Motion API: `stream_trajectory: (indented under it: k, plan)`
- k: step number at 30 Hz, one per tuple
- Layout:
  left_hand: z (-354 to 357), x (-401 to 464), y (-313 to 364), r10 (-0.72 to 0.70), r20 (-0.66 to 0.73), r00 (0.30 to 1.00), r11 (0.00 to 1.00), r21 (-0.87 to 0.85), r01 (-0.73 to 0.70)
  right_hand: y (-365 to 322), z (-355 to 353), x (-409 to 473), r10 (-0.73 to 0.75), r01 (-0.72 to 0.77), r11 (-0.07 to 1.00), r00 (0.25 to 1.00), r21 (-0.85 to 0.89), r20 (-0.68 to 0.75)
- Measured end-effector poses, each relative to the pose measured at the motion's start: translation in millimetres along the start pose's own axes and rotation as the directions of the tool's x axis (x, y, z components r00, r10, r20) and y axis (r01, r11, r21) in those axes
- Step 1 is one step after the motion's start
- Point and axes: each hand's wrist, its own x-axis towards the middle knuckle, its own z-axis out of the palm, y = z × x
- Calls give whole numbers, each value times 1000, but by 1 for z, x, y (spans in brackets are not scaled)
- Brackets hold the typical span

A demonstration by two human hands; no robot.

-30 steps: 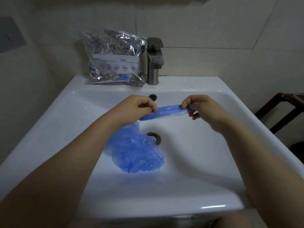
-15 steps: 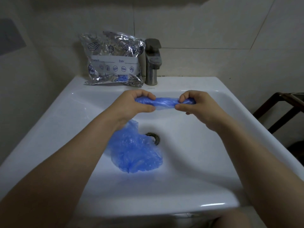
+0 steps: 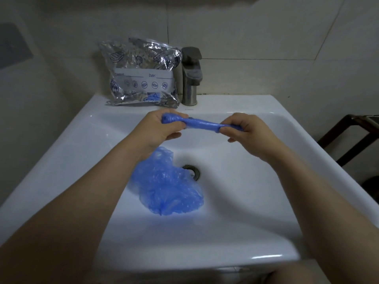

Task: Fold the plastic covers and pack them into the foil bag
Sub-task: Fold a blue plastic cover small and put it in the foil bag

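Observation:
A blue plastic cover, rolled into a thin strip, is stretched between my hands above the white sink. My left hand grips its left end and my right hand pinches its right end. A pile of loose blue plastic covers lies crumpled in the basin beside the drain. The silver foil bag, printed with food icons and a white label, stands on the sink's back ledge against the wall, left of the tap.
Tiled wall runs behind the sink. A dark wooden rack stands at the right, beyond the sink's edge.
My hands have drawn apart and pulled the rolled cover out longer. The left end now sits slightly higher than the right. The pile in the basin has not moved.

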Motion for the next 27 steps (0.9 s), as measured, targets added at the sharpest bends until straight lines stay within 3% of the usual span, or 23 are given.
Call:
stream_trajectory:
  k: [2,6,9,13,17,20,27]
  plan:
    - [1,0,0,10,-25,1000,999,-46,-11,0,2,0,10,-10,999,1000,-41,11]
    - [6,0,6,59,-139,989,987,-143,-79,-5,11,-3,153,-177,953,982,248,111]
    - [9,0,6,60,-270,961,979,-171,-109,-8,22,-4,205,-264,900,958,347,198]
    - [6,1,1,166,-350,922,979,-56,-198,-13,32,-7,180,-334,792,928,512,327]
    - [2,3,0,263,-298,917,963,133,-233,-18,32,-7,165,-328,783,929,529,333]
    - [5,1,-3,219,-225,949,967,183,-180,-17,31,-8,139,-303,827,927,473,350]
    - [18,-1,-8,65,-315,947,998,30,-58,-14,32,-8,144,-335,841,895,425,422]
